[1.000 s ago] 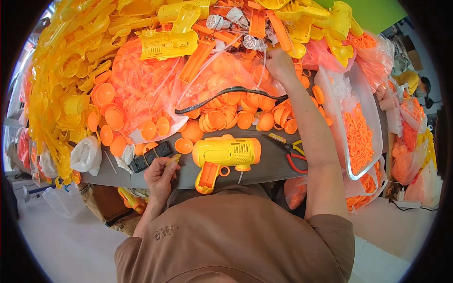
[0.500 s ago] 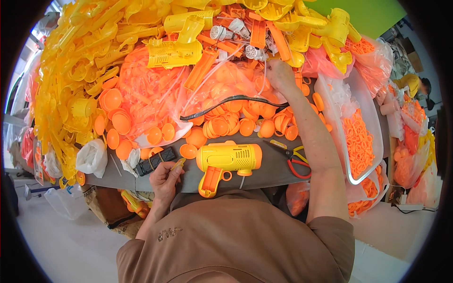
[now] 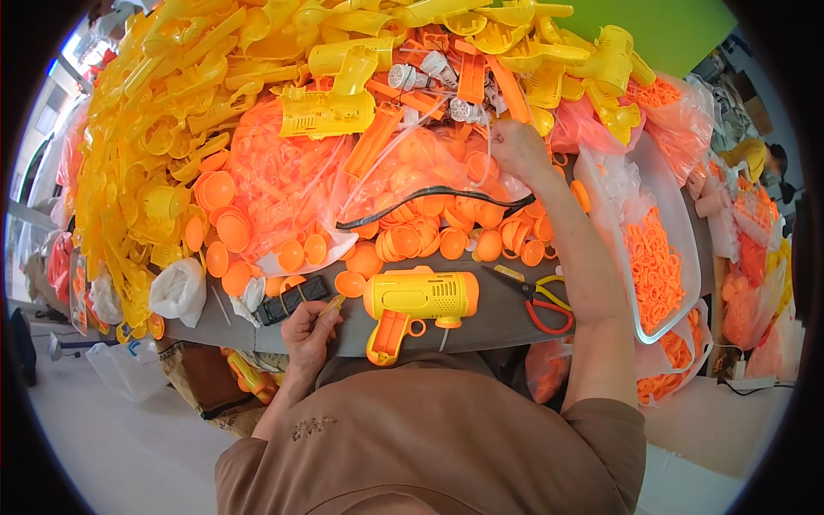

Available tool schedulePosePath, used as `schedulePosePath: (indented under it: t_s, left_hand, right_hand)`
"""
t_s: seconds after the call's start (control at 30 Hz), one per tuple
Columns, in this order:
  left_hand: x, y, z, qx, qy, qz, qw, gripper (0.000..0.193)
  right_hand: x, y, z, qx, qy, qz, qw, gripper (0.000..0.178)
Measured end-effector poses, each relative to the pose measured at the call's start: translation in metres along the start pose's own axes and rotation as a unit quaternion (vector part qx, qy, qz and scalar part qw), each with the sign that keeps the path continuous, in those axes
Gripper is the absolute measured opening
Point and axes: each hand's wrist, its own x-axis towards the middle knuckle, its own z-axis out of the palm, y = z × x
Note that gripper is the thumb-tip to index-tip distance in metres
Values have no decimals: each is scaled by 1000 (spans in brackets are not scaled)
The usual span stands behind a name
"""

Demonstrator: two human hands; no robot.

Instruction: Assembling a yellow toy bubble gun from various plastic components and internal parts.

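My left hand [image 3: 309,336] is closed, pinching a small yellow plastic piece [image 3: 334,303] between thumb and fingers at the table's near edge. Beside it lies a yellow toy gun [image 3: 417,294] with orange ends and an orange-lined handle, on its side. My right hand [image 3: 520,148] reaches across to the heap at the back, its fingers curled down next to white plastic units [image 3: 464,111] and a thin clear tube [image 3: 487,161]. Its fingertips are partly hidden, so what they grip does not show. Cutting pliers [image 3: 547,307] with red and yellow handles lie below my right forearm.
Yellow gun shells [image 3: 163,112] pile high at the left and back. Orange half-round cups [image 3: 403,240] line the pile's front, before bags of orange parts [image 3: 279,163]. A clear bin [image 3: 693,292] of orange rings stands right. A black block [image 3: 293,300] lies near my left hand.
The whole view has shifted slightly, so everything sits a little lower and further right. My left hand keeps its pinch on the yellow piece; my right hand stays at the heap.
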Motion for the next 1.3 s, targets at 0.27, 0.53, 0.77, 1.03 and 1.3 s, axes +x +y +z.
schedulePosePath:
  t_s: [0.27, 0.53, 0.77, 1.03, 1.3]
  left_hand:
    - [1, 1, 0, 2, 2, -9, 1000, 7]
    - [2, -1, 0, 0, 0, -2, 1000, 7]
    - [0, 1, 0, -8, 2, 3, 1000, 7]
    - [-1, -4, -2, -6, 8, 0, 1000, 7]
    - [1, -3, -3, -8, 5, 10, 1000, 8]
  right_hand:
    - [-31, -12, -46, 7, -98, 51, 994, 20]
    - [-62, -28, -81, 36, 103, -20, 994, 17]
    - [-28, -99, -40, 88, -37, -269, 958, 14]
    - [-16, -104, -28, -28, -153, -294, 943, 17]
    - [-14, -99, -25, 136, -44, -278, 950, 16]
